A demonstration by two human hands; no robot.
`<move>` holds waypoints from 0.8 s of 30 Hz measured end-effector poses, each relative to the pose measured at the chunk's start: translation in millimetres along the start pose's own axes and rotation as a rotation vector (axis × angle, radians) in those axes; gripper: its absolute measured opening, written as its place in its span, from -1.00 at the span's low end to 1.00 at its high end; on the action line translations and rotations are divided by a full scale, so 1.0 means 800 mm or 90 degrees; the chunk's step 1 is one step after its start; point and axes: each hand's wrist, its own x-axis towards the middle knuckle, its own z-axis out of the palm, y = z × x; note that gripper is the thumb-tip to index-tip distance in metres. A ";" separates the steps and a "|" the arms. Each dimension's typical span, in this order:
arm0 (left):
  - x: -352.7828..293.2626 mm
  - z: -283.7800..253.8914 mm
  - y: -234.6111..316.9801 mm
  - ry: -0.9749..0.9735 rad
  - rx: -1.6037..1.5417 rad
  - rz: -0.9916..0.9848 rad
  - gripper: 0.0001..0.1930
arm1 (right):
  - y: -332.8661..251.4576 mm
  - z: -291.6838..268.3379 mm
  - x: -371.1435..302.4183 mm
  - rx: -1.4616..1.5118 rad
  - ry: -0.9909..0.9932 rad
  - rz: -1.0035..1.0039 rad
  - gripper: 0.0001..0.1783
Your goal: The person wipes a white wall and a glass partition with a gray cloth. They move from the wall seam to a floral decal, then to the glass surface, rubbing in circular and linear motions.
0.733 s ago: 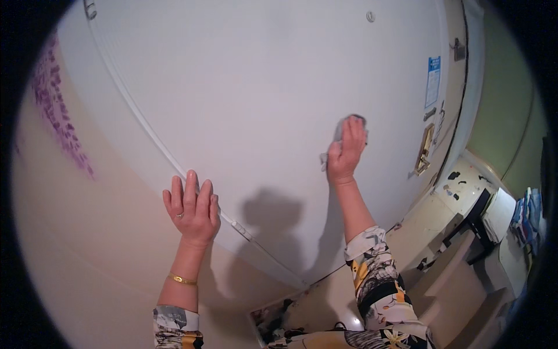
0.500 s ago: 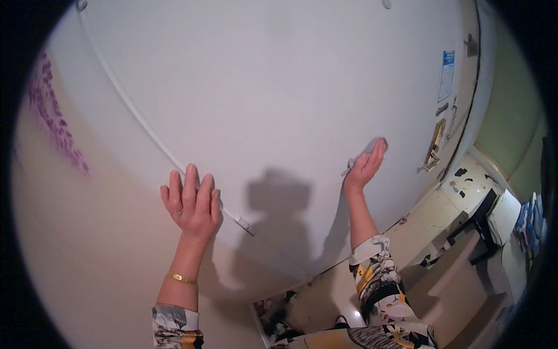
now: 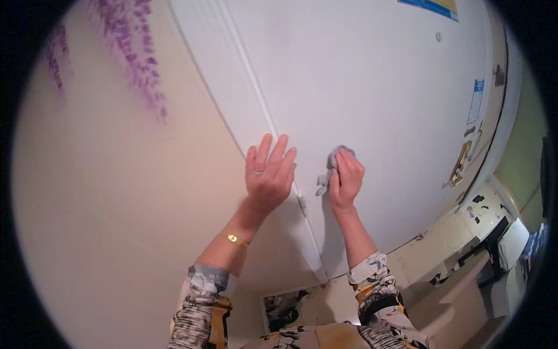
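Note:
My right hand (image 3: 347,179) is closed on a grey cloth (image 3: 332,161), its fingers pressing the cloth against a white door (image 3: 372,87). A loose end of the cloth hangs out beside the thumb. To its left, my left hand (image 3: 270,174) lies with fingers spread over the door's left edge, next to a thin white strip (image 3: 256,81) running along that edge. Nothing is held in it. A small white fitting (image 3: 301,203) on the strip sits just below this hand.
Purple painted flowers (image 3: 136,52) decorate the cream wall on the left. A brass-coloured door handle (image 3: 459,164) and a blue-and-white notice (image 3: 475,102) are at the door's right. Lower right stands a beige piece of furniture (image 3: 453,302) with stacked papers (image 3: 514,244) behind it.
My right hand has moved left across the door with the cloth, nearer to my left hand. The view has swung left, showing more of the wall and painted flowers.

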 end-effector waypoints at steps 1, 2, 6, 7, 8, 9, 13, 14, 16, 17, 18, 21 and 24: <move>0.001 0.005 0.004 0.009 -0.036 0.004 -0.55 | -0.015 0.000 0.016 0.053 -0.022 -0.004 -0.58; 0.003 0.009 0.003 0.015 -0.071 0.008 -0.55 | -0.034 0.004 0.033 0.110 -0.023 0.010 -0.59; 0.005 0.005 0.001 0.009 -0.271 -0.041 -0.52 | -0.064 0.028 0.064 0.242 -0.033 0.042 -0.58; 0.004 0.001 0.003 0.001 -0.345 -0.081 -0.51 | -0.069 0.032 0.071 0.234 -0.057 0.032 -0.55; 0.005 -0.013 0.002 -0.004 -0.321 -0.094 -0.51 | -0.076 0.038 0.074 0.150 -0.085 0.000 -0.51; 0.000 -0.024 -0.003 -0.001 -0.277 -0.070 -0.51 | -0.079 0.044 0.071 0.066 -0.111 -0.029 -0.46; -0.042 -0.053 -0.035 -0.062 -0.110 -0.033 -0.51 | -0.073 0.057 0.039 -0.088 -0.081 -0.094 -0.33; -0.051 -0.058 -0.042 -0.103 -0.067 -0.040 -0.51 | -0.068 0.056 0.031 -0.103 -0.079 -0.086 -0.32; -0.069 -0.058 -0.055 -0.135 -0.017 -0.027 -0.51 | -0.051 0.051 0.014 -0.138 -0.072 -0.074 -0.32; -0.077 -0.056 -0.063 -0.153 0.004 -0.021 -0.51 | -0.045 0.049 0.006 -0.150 -0.073 -0.063 -0.32; -0.082 -0.050 -0.071 -0.159 0.022 -0.017 -0.51 | -0.039 0.047 -0.002 -0.163 -0.074 -0.053 -0.32; -0.098 -0.041 -0.093 -0.191 0.073 0.005 -0.49 | -0.029 0.045 -0.032 -0.180 -0.093 -0.025 -0.33; -0.102 -0.021 -0.097 -0.203 0.100 0.029 -0.45 | -0.014 0.039 -0.056 -0.202 -0.122 -0.017 -0.32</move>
